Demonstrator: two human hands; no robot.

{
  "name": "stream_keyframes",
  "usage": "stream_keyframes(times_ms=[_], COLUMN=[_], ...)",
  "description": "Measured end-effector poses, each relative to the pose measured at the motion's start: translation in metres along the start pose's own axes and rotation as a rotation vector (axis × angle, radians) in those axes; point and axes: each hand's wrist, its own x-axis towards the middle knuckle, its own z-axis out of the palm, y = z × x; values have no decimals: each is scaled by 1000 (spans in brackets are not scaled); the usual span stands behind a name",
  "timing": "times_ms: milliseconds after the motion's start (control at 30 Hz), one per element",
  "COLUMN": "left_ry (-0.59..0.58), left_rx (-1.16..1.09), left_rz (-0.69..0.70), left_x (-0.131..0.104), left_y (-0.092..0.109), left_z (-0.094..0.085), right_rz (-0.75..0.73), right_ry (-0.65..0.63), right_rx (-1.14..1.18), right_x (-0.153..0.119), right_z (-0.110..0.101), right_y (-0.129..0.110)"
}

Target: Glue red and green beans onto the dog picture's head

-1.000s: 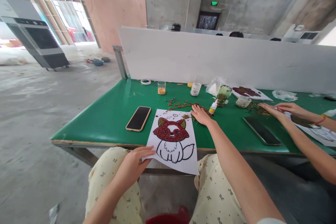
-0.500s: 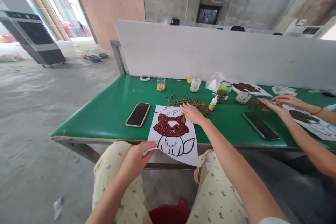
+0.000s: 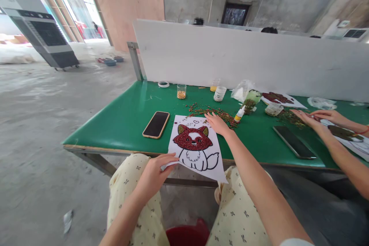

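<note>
A fox picture on white paper (image 3: 192, 160) lies partly on the green table, its lower edge hanging over the front. The fox's head is covered in dark red beans, with green ones in the ears; its body and tail are bare outline. My left hand (image 3: 159, 171) pinches the paper's lower left edge, which bends up between thumb and fingers. At the upper right edge of the sheet rests my right hand (image 3: 218, 123), palm down with fingers stretched out. Just beyond its fingertips, loose red and green beans (image 3: 198, 108) are scattered. A yellow-labelled glue bottle (image 3: 239, 114) stands to its right.
Left of the paper lies a phone (image 3: 156, 125); another phone (image 3: 293, 143) is on the right. A cup of yellow kernels (image 3: 181, 92) and a whitish cup (image 3: 220, 94) stand behind. A co-worker's hands (image 3: 314, 117) are at the right. A white panel (image 3: 245, 57) borders the table.
The whole view has shifted, so the table and paper appear slightly farther right. Both my hands keep about the same places on the paper.
</note>
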Motion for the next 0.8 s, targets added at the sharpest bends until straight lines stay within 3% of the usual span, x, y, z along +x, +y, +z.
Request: stream_keyframes(times_ms=[233, 467, 567, 700, 800], left_ry=[1, 7, 15, -3, -12], left_rx=[-29, -3, 8, 7, -15], left_rz=[-43, -11, -6, -20, -23], left_x=[0, 1, 0, 0, 0], left_y=[4, 2, 3, 4, 4], left_z=[-1, 0, 0, 0, 1], right_rz=[204, -15, -28, 54, 203], right_ry=[122, 77, 54, 53, 144], right_rx=[-182, -112, -101, -137, -218], right_x=[-8, -10, -9, -9, -9], right_z=[-6, -4, -1, -1, -2], right_y=[10, -17, -20, -13, -9])
